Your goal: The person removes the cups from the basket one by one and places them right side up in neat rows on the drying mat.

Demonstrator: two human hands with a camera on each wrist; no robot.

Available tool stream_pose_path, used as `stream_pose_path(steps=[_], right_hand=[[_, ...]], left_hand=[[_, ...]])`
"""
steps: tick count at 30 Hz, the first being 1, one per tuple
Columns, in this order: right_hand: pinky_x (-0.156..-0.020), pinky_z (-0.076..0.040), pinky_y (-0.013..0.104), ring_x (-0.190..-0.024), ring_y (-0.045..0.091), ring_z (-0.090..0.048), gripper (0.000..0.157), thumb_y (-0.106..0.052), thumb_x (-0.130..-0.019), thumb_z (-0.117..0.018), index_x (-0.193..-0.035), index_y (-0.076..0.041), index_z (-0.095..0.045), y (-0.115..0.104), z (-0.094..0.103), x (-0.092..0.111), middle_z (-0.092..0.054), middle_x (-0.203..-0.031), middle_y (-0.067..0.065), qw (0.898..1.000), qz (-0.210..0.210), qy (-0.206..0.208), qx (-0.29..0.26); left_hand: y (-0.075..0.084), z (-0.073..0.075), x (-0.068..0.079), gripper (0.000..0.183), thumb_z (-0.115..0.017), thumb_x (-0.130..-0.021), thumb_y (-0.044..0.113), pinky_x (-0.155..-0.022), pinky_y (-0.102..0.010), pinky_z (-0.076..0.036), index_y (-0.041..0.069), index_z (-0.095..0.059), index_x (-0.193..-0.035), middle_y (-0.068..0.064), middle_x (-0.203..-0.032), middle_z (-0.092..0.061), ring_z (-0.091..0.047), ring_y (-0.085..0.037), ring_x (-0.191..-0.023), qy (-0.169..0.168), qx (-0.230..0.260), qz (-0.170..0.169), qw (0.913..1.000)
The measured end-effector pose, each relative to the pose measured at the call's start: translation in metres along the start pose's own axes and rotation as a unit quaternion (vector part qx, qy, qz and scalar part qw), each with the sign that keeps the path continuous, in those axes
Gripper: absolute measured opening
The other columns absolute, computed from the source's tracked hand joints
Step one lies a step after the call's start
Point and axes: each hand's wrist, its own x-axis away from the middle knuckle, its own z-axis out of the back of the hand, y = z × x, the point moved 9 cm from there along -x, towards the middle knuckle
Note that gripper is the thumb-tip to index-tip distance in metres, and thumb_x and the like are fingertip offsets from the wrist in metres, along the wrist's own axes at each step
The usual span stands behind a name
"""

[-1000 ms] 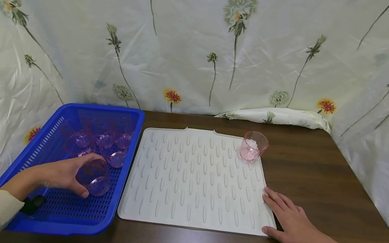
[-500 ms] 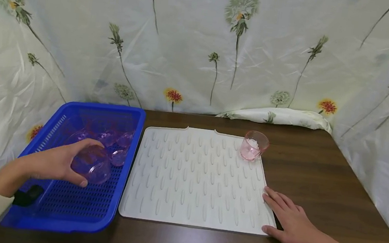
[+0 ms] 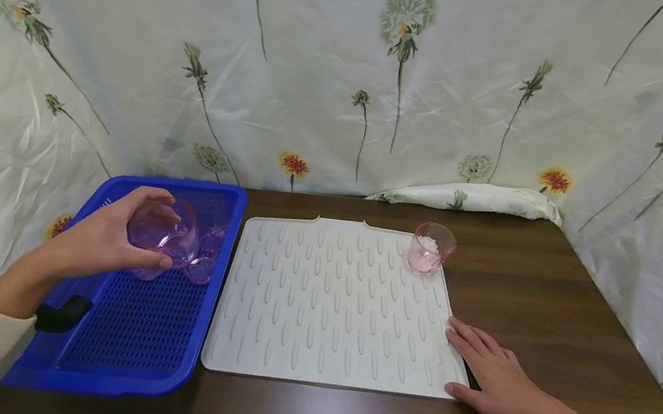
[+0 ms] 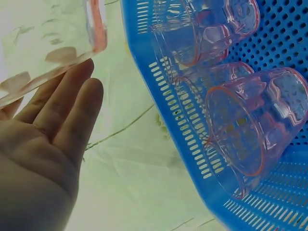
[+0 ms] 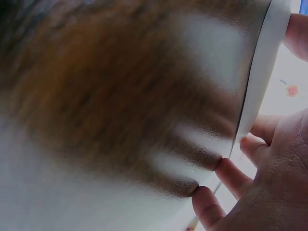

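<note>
My left hand (image 3: 107,231) grips a clear pink drinking glass (image 3: 169,235) above the blue basket (image 3: 186,355), thumb on the near side and fingers on the far side. In the left wrist view, part of that glass (image 4: 45,57) shows at the upper left, against the fingers. Several more pink glasses (image 4: 240,127) lie tilted on their sides inside the basket. My right hand (image 3: 494,375) rests at the right edge of the white ridged mat (image 3: 338,304), its fingertips touching the edge. Another pink glass (image 3: 432,250) sits on the mat's far right corner.
A dark brown wooden table (image 3: 533,287) lies under the basket and mat. Flower-printed sheeting (image 3: 322,81) surrounds the back and sides, with a rolled fold (image 3: 481,199) of it along the table's far edge.
My left hand has lifted the glass up and away from the basket floor, toward the basket's far side. The right hand and the glass on the mat stay put.
</note>
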Motion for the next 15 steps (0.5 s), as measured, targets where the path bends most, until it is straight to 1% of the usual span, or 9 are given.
stream_pose_path(steps=[2,3,4,5,7,9,10,12,15], right_hand=[[-0.088,-0.044,0.061,-0.136,0.033,-0.037,0.081,-0.055,-0.087,-0.067,-0.149,-0.011,-0.042,0.0,0.0,0.0,-0.033,-0.16,0.007,1.0,0.001,-0.001,0.001],[-0.088,-0.044,0.061,-0.136,0.033,-0.036,0.081,-0.055,-0.087,-0.067,-0.149,-0.011,-0.042,0.0,0.001,0.0,-0.033,-0.16,0.007,1.0,0.001,-0.001,0.001],[-0.088,-0.044,0.061,-0.136,0.033,-0.036,0.081,-0.055,-0.087,-0.067,-0.149,-0.011,-0.041,0.001,0.001,-0.001,-0.033,-0.16,0.007,1.0,0.002,-0.003,0.002],[-0.088,-0.044,0.061,-0.136,0.033,-0.036,0.081,-0.055,-0.087,-0.067,-0.149,-0.011,-0.041,0.001,0.0,-0.001,-0.032,-0.16,0.007,1.0,0.002,-0.005,0.002],[-0.088,-0.044,0.061,-0.137,0.034,-0.036,0.082,-0.055,-0.087,-0.067,-0.15,-0.011,-0.041,0.0,0.001,-0.002,-0.032,-0.16,0.007,1.0,0.003,-0.01,0.001],[-0.088,-0.043,0.061,-0.137,0.033,-0.036,0.082,-0.055,-0.087,-0.067,-0.15,-0.011,-0.04,0.0,0.001,-0.002,-0.032,-0.16,0.007,1.0,0.004,-0.012,0.0],[-0.088,-0.043,0.061,-0.137,0.033,-0.036,0.082,-0.055,-0.087,-0.067,-0.15,-0.011,-0.04,-0.001,0.001,-0.002,-0.032,-0.16,0.007,1.0,0.005,-0.012,-0.001],[-0.088,-0.044,0.061,-0.137,0.034,-0.036,0.082,-0.055,-0.087,-0.067,-0.15,-0.01,-0.041,-0.001,0.001,-0.002,-0.032,-0.16,0.008,1.0,0.004,-0.01,-0.001],[-0.088,-0.044,0.061,-0.136,0.034,-0.037,0.082,-0.055,-0.086,-0.068,-0.149,-0.009,-0.042,-0.001,0.001,-0.002,-0.033,-0.159,0.008,1.0,0.002,-0.006,0.0]], left_hand=[[0.0,0.0,-0.002,0.081,-0.083,-0.081,0.028,-0.084,-0.013,-0.048,0.013,-0.035,-0.145,-0.012,-0.131,-0.061,-0.06,-0.021,-0.119,0.002,0.005,0.005,1.0],[0.0,0.0,-0.004,0.081,-0.082,-0.082,0.028,-0.083,-0.014,-0.05,0.013,-0.034,-0.145,-0.013,-0.132,-0.061,-0.062,-0.022,-0.118,0.002,0.011,0.006,0.9999],[0.001,0.001,-0.006,0.081,-0.082,-0.083,0.027,-0.082,-0.015,-0.051,0.013,-0.033,-0.146,-0.015,-0.133,-0.06,-0.063,-0.027,-0.116,0.002,0.018,0.006,0.9998],[0.001,0.002,-0.009,0.081,-0.081,-0.083,0.026,-0.082,-0.016,-0.052,0.013,-0.033,-0.146,-0.016,-0.134,-0.06,-0.065,-0.026,-0.113,0.003,0.022,0.007,0.9997],[0.003,0.002,-0.015,0.081,-0.08,-0.084,0.026,-0.08,-0.019,-0.054,0.013,-0.031,-0.148,-0.017,-0.137,-0.058,-0.069,-0.021,-0.104,0.0,0.033,0.009,0.9994],[0.006,0.002,-0.022,0.083,-0.079,-0.085,0.026,-0.077,-0.021,-0.056,0.015,-0.029,-0.15,-0.016,-0.14,-0.056,-0.071,-0.015,-0.096,-0.006,0.044,0.008,0.999],[0.008,0.003,-0.026,0.083,-0.079,-0.085,0.026,-0.077,-0.022,-0.055,0.016,-0.029,-0.151,-0.016,-0.141,-0.056,-0.07,-0.012,-0.094,-0.006,0.043,0.005,0.999],[0.013,0.003,-0.033,0.083,-0.079,-0.086,0.026,-0.076,-0.024,-0.054,0.019,-0.029,-0.152,-0.013,-0.142,-0.055,-0.067,-0.009,-0.092,-0.003,0.04,-0.007,0.9992],[0.018,0.002,-0.043,0.083,-0.08,-0.084,0.024,-0.076,-0.024,-0.052,0.024,-0.032,-0.151,-0.01,-0.14,-0.057,-0.062,-0.015,-0.101,0.011,0.04,-0.025,0.9988]])
